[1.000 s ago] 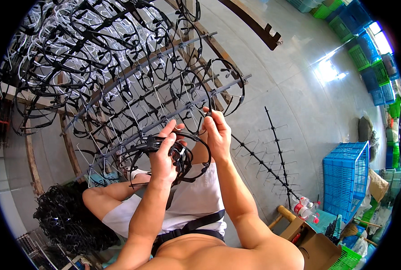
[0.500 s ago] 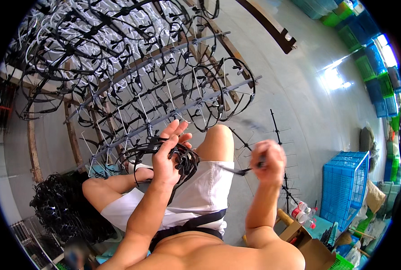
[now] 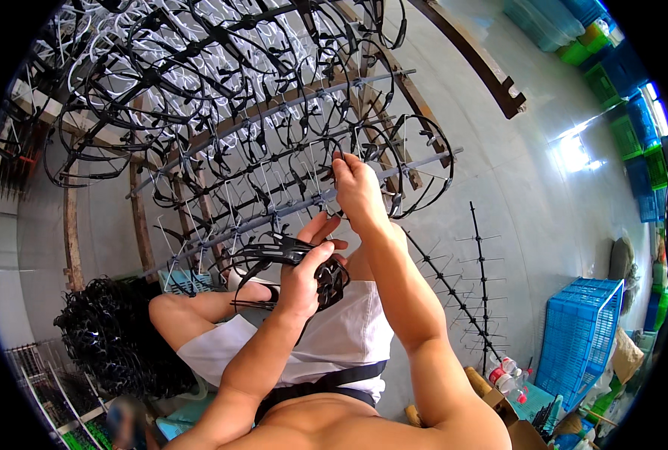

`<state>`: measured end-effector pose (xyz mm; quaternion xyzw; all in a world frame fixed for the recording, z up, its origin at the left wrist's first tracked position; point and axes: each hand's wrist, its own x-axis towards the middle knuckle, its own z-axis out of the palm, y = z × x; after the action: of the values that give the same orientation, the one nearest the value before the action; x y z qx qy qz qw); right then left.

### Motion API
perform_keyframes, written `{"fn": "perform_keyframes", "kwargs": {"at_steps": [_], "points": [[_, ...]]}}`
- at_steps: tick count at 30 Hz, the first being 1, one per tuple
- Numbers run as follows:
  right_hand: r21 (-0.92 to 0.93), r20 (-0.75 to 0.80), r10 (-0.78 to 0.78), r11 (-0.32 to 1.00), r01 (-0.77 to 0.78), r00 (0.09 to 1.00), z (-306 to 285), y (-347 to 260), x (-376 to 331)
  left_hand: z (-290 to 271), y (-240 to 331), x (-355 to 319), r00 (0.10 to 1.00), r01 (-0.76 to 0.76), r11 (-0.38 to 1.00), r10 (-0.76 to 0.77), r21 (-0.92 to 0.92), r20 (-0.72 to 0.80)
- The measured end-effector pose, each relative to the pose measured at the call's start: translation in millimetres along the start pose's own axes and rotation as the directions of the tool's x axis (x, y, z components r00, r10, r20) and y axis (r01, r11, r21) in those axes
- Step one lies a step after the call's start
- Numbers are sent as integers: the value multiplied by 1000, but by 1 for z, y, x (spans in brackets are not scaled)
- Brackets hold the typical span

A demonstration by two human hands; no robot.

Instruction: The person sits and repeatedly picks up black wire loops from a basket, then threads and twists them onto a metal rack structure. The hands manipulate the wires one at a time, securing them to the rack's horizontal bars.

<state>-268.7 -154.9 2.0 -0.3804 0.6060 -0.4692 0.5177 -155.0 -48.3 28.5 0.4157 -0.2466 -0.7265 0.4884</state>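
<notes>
A bundle of thin, curved black plastic frames (image 3: pixel 274 251) rests in my left hand (image 3: pixel 304 281), held over my lap with some fingers stretched past it. My right hand (image 3: pixel 360 195) reaches forward to the wire hooks of the rack, its fingers pinched on a thin black plastic frame (image 3: pixel 337 147) that is mostly hidden. The rack (image 3: pixel 296 204) has long grey rods with upright wire hooks. Black curved frames (image 3: pixel 154 75) hang on its farther rods, and a looped one (image 3: pixel 446 176) hangs at the right end.
White frames (image 3: pixel 221 45) crowd the rack behind. A dark heap of black frames (image 3: pixel 109 345) lies at my left. Hooked rods (image 3: pixel 481 277) lie on the floor at right, near a blue crate (image 3: pixel 580 330) and plastic bottles (image 3: pixel 507 379). A brown beam (image 3: pixel 473 56) lies beyond the rack.
My right hand has moved from the right side forward and left to the rack, carrying a black piece. My left hand still holds the bundle. The whole view has shifted slightly.
</notes>
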Motion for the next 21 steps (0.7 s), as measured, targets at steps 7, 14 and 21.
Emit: {"fn": "perform_keyframes", "kwargs": {"at_steps": [7,14,21], "points": [[227,158,100,965,-134,982,-6,-2,-8,3,-3,4,999,5,1000,-4,-21,54],[375,326,120,894,-245,938,-11,-13,-11,-2,-3,6,996,18,998,-13,-65,85],[489,277,38,855,-175,960,-24,16,-33,-3,7,8,996,84,985,-81,-151,25]]}}
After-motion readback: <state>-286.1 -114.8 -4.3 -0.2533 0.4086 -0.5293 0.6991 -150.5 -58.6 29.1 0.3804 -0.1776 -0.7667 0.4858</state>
